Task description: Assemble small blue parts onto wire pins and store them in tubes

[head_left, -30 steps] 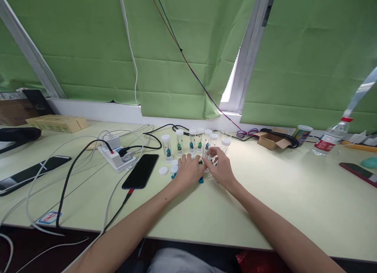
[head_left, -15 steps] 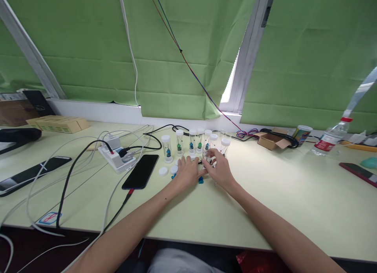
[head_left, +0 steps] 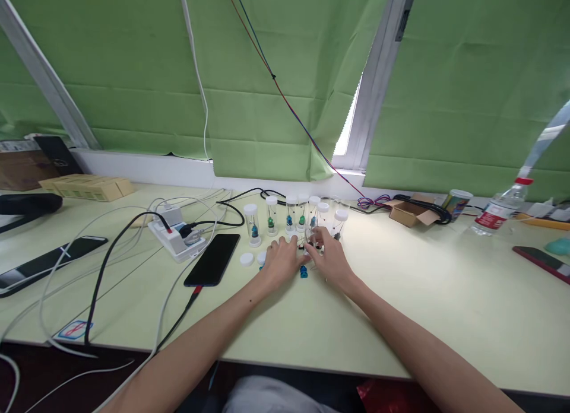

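My left hand (head_left: 284, 263) lies low over the table, palm down, fingers stretched forward and thumb toward the other hand. White round caps (head_left: 247, 259) lie to its left, one partly hidden by the hand. My right hand (head_left: 329, 256) curls its thumb and fingers around a small clear tube (head_left: 310, 242), mostly hidden, with something dark and red near its base. A small blue piece (head_left: 303, 272) lies between my wrists. Just beyond my hands stand several clear capped tubes (head_left: 252, 225) with blue, green or dark pieces inside.
Left of the tubes lie a black phone (head_left: 212, 260) on a cable and a white power strip (head_left: 178, 241) with tangled cords. To the right are an open cardboard box (head_left: 412, 211), a printed can (head_left: 457, 204), a water bottle (head_left: 501, 210) and a dark red phone (head_left: 541, 262).
My left hand has shifted slightly right, its fingers now lying flatter. My right hand has drawn slightly lower, and the blue piece between my wrists shows more fully.
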`<state>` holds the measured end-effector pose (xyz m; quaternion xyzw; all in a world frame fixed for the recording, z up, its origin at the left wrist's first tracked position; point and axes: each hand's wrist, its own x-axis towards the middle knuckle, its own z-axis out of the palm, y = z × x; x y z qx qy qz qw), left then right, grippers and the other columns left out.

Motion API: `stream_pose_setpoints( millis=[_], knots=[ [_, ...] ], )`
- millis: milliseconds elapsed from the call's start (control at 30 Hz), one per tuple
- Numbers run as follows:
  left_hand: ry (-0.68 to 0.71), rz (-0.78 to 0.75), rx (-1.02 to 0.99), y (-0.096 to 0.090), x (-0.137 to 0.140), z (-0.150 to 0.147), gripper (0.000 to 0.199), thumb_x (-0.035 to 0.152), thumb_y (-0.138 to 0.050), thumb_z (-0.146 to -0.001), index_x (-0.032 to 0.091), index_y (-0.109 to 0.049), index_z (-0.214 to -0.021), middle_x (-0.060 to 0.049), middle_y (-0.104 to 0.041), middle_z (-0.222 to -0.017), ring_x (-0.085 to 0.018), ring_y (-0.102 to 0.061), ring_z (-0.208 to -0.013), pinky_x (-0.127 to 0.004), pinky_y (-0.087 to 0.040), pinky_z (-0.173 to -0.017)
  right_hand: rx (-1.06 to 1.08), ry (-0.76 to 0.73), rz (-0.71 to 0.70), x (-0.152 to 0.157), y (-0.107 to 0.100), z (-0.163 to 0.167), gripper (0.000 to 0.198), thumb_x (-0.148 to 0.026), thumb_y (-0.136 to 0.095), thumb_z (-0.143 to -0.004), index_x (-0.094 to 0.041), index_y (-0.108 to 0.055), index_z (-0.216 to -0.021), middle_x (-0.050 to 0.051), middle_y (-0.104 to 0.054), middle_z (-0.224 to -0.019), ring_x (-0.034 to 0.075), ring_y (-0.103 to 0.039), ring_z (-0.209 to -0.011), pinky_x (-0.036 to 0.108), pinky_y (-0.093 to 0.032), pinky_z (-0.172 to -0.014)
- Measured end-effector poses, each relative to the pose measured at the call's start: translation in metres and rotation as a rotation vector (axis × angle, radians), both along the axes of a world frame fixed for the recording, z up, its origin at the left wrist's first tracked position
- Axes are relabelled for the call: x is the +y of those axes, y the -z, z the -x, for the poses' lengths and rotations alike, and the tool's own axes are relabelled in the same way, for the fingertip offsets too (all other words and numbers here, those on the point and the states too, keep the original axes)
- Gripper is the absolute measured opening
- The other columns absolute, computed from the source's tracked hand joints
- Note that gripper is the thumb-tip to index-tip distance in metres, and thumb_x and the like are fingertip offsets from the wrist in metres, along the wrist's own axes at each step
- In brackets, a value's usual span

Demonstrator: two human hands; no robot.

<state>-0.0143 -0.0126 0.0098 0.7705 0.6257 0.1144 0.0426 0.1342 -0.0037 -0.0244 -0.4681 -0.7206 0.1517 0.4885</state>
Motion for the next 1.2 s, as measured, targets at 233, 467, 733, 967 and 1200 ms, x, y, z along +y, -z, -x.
stream_pose_setpoints(
  millis=[233,467,733,967,1200],
  knots=[
    [0.094,-0.014,-0.01,0.005,0.004,0.005,0.023,0.023,-0.046,-0.091,0.016,-0.061,-0.108,-0.018,-0.06,-0.106,-0.033,-0.058,-0.1,-0.035,-0.042,-0.072,0.03,-0.02,-0.071,0.0,0.001,0.0,0.026,-0.027,-0.053,-0.09,-0.02,-0.048,-0.114,0.007,-0.063,-0.094,0.022,-0.061,-0.089,0.039,-0.051,-0.084],
    [0.105,-0.035,-0.104,0.006,0.008,0.007,0.018,0.025,-0.056,-0.086,0.014,-0.064,-0.097,-0.017,-0.061,-0.106,-0.031,-0.059,-0.1,-0.035,-0.043,-0.075,0.049,-0.012,-0.127,-0.003,-0.004,0.002,0.028,-0.026,-0.051,-0.09,-0.019,-0.048,-0.118,0.007,-0.062,-0.093,0.021,-0.06,-0.089,0.038,-0.05,-0.085],
    [0.123,-0.102,-0.209,0.011,0.009,0.007,0.032,0.043,-0.055,-0.087,0.014,-0.067,-0.096,-0.016,-0.062,-0.099,-0.032,-0.061,-0.096,-0.036,-0.045,-0.076,0.072,0.025,-0.111,-0.005,-0.008,0.002,0.032,-0.03,-0.049,-0.093,-0.018,-0.047,-0.123,0.006,-0.058,-0.092,0.02,-0.056,-0.083,0.037,-0.049,-0.082],
    [0.187,-0.297,-0.418,0.013,0.026,0.011,0.029,0.03,-0.046,-0.092,0.017,-0.066,-0.108,-0.014,-0.066,-0.106,-0.028,-0.062,-0.099,-0.038,-0.048,-0.085,0.067,0.036,-0.109,-0.007,-0.01,0.003,0.035,-0.034,-0.042,-0.096,-0.018,-0.048,-0.127,0.007,-0.058,-0.093,0.019,-0.055,-0.08,0.035,-0.048,-0.076],
    [0.083,-0.28,-0.895,0.007,0.038,0.011,0.024,0.035,-0.056,-0.086,0.019,-0.068,-0.097,-0.009,-0.07,-0.093,-0.022,-0.066,-0.083,-0.034,-0.056,-0.074,0.01,0.005,-0.076,-0.004,-0.006,0.002,0.037,-0.035,-0.039,-0.098,-0.016,-0.052,-0.127,0.01,-0.061,-0.099,0.022,-0.058,-0.088,0.038,-0.049,-0.08]
  ],
)
